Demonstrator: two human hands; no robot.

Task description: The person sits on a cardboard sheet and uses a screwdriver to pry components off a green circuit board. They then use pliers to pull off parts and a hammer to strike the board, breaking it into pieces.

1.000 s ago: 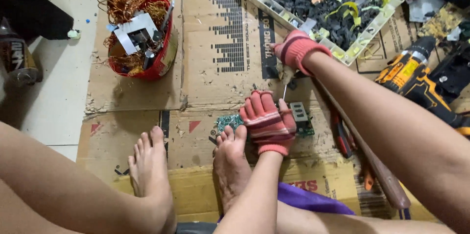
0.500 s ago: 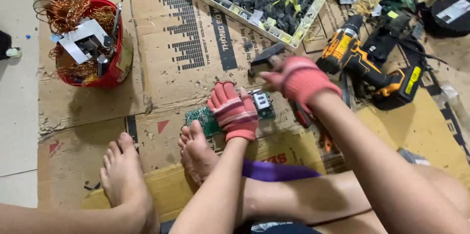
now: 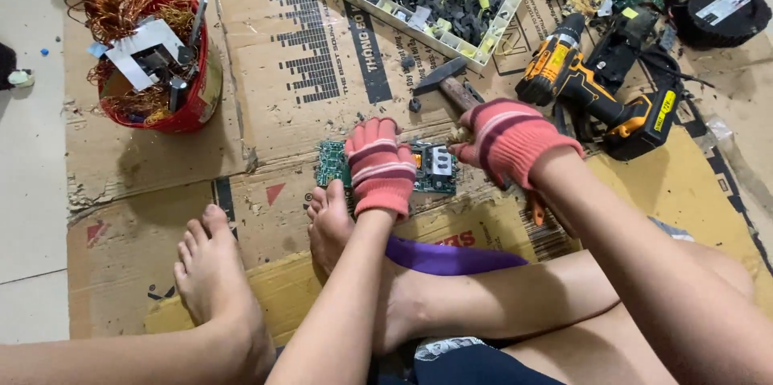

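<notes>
- A green circuit board (image 3: 427,166) is pinned flat on the cardboard sheet (image 3: 282,71) by the gloved left hand (image 3: 380,166), fingers pressed together on top; its long axis runs left to right.
- A hammer (image 3: 448,83) is gripped by the gloved right hand (image 3: 507,142), fingers curled round the handle, head pointing away to the left.
- Beyond, a red bucket (image 3: 193,103) of copper wire is seen at left, a white tray (image 3: 403,14) of dark parts in the middle, and a yellow-and-black drill (image 3: 592,91) at right.

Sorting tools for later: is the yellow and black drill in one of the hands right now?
No, the drill lies on the cardboard, beyond the right hand.
</notes>
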